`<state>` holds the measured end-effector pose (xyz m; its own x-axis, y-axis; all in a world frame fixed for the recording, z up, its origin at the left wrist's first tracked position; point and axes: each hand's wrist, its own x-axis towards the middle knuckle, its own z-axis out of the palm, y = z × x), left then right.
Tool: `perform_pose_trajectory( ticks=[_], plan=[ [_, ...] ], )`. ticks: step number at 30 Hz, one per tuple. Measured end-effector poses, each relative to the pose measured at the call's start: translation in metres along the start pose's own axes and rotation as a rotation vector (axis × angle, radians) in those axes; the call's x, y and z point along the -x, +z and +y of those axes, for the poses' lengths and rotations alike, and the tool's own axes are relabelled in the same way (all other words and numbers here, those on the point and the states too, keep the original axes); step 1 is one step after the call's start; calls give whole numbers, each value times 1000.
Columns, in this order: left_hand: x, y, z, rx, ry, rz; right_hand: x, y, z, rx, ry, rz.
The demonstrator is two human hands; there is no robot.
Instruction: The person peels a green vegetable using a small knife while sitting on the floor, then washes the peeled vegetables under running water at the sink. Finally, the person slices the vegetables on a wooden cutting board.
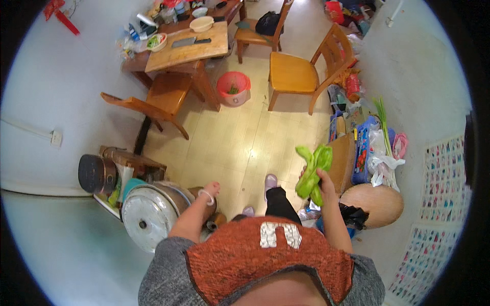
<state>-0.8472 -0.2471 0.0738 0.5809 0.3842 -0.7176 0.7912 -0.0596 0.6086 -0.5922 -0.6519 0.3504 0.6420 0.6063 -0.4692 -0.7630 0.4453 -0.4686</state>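
Observation:
My right hand (326, 183) grips a bunch of long, light green peppers (314, 168), held out in front of my body on the right. Some of its fingers are hidden behind them. My left hand (211, 189), with a pale bangle (207, 196) at the wrist, hangs low on the left with its fingers curled in and nothing visible in it. Nearest to that hand is a big metal pot with a domed lid (147, 220). On the table ahead, a cleaver (184, 42) lies on a wooden cutting board (168, 60).
A red-rimmed bin (234, 100) stands on the floor by the table (201, 69). Wooden chairs stand at left (168, 91) and right (294, 72). Along the right wall are a blue crate (361, 160), plastic bags (379, 168) and a round woven tray (377, 204).

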Motion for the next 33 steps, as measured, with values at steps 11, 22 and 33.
perform_pose_trajectory(
  ticks=[11,22,33],
  plan=[
    [-12,-50,76,395,-156,168,-276,78,-90,277,177,-225],
    [-170,-233,225,820,178,395,-507,268,-57,492,345,-343],
    [-336,-404,503,718,384,173,-749,400,6,929,151,-611]
  ],
)
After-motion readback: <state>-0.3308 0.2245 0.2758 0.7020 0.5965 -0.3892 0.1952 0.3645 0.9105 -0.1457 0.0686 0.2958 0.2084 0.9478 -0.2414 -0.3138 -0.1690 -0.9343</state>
